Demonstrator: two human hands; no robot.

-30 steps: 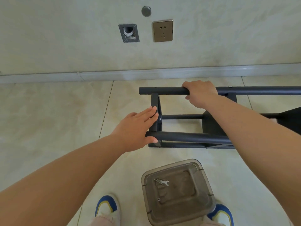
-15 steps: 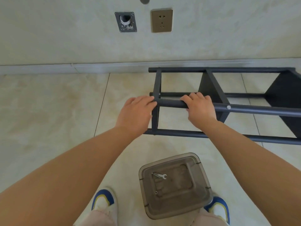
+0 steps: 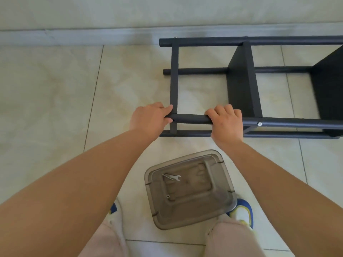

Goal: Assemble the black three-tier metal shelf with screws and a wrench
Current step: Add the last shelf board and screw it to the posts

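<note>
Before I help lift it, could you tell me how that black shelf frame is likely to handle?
The shelf probably stays stiff, its tubes joined by crossbars and panels. Lying long on the floor, it may swing awkwardly. Both hands, left and right, grip one round tube, possibly slippery.

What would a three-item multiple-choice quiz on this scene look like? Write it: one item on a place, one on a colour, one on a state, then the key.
1. Where does the wrench lie?
A. On the grey container lid
B. On a shelf panel
C. In the left hand

2. What colour is the shelf frame?
A. White
B. Black
C. Silver

3. What is the right hand doing?
A. Hanging idle
B. Turning the wrench
C. Gripping the near tube

Key: 1 A, the wrench rests on the lid between the shoes; 2 B, tubes and panels are all black; 3 C, its fingers curl over the tube, as do those of the left hand.
</note>
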